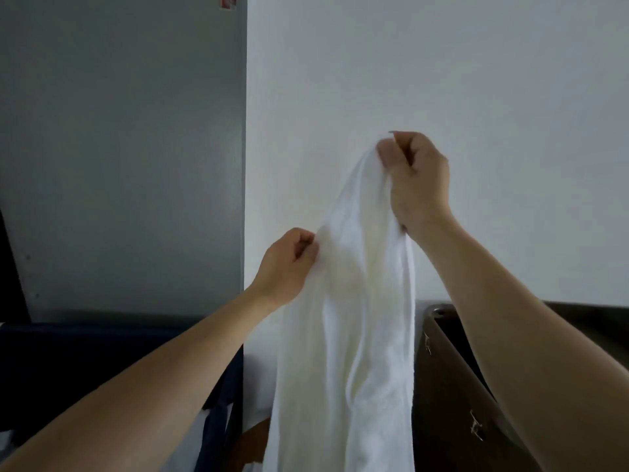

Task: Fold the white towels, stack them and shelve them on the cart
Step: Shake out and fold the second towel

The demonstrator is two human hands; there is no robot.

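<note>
While a white towel (350, 318) hangs bunched and lengthwise in the centre of the frame, a person works to find its top edge before the first fold, as seen from the head camera. Doing this step well looks to be a matter of running the lower hand outward along the hem until a corner turns up. Both hands would then spread apart at one height so the cloth drops flat and square. Folding from the present twisted drape would likely trap creases and make an uneven stack.

The right hand (413, 175), at centre right and the higher of the two, is closed round a gathered bunch of the towel's top, thumb pressed against curled fingers. The left hand (287, 264), lower and just left of centre, pinches the towel's left edge between thumb and curled fingers. The towel falls from both grips past the bottom edge of the frame, so its lower end cannot be seen.

A brown container (452, 386) stands at lower right, close by the cloth; whether they touch cannot be told. Dark blue fabric (102, 352) fills the lower left, below a grey panel (119, 148) in the upper left.
</note>
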